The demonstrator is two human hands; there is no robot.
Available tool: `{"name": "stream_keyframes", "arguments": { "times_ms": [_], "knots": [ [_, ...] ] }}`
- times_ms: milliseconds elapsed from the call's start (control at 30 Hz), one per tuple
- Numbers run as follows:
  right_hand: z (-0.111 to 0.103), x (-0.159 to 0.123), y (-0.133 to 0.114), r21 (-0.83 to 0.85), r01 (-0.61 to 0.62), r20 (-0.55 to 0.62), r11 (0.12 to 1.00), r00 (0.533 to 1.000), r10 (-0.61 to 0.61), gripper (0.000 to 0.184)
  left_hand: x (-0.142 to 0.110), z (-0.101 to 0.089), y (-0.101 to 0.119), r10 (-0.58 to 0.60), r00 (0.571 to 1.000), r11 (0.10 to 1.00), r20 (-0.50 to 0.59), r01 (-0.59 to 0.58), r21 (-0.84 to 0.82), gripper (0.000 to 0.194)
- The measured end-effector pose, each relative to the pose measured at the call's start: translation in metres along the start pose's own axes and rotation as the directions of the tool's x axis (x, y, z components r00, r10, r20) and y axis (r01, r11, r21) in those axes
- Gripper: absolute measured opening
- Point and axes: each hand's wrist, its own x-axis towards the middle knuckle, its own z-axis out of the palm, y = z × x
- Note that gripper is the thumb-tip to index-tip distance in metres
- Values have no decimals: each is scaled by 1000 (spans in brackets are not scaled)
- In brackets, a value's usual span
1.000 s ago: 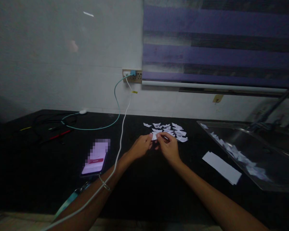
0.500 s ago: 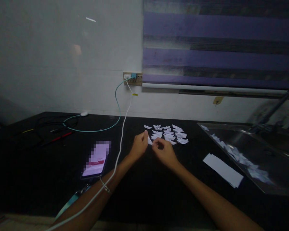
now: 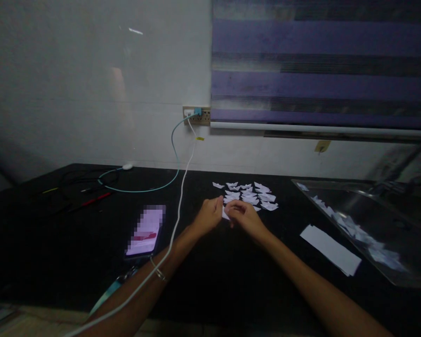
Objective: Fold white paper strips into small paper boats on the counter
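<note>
A small piece of folded white paper (image 3: 225,214) is pinched between my two hands above the dark counter. My left hand (image 3: 209,216) is closed on its left side, thumb uppermost. From the right, my right hand (image 3: 245,217) grips the same paper with thumb and fingertips together. Fingers cover much of the paper, so its exact shape is hidden. Just beyond my hands sit several folded paper boats (image 3: 250,194) in loose rows. A stack of white paper sheets (image 3: 331,249) lies to the right of my right forearm.
At the right is a metal sink (image 3: 402,234), with a line of folded paper pieces (image 3: 358,236) along its left edge. A phone (image 3: 145,231) lies left of my left arm. A white cable (image 3: 178,206) runs from the wall socket (image 3: 205,117) across my left forearm.
Both hands have come closer together on the folded paper and sit slightly lower. The whole view has shifted a little. The paper boats and the sheet stack stay in place.
</note>
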Motion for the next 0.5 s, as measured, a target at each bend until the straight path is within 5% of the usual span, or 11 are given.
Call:
{"name": "stream_keyframes", "arguments": {
  "times_ms": [267,500],
  "knots": [
    [-5,-1,-3,-44,18,42,999,999,-16,15,-2,-2,-8,31,992,990,119,-47,133,39],
    [-4,1,4,-84,-26,3,996,1000,26,12,-3,-5,-11,107,941,821,321,-266,506,24]
  ]
}}
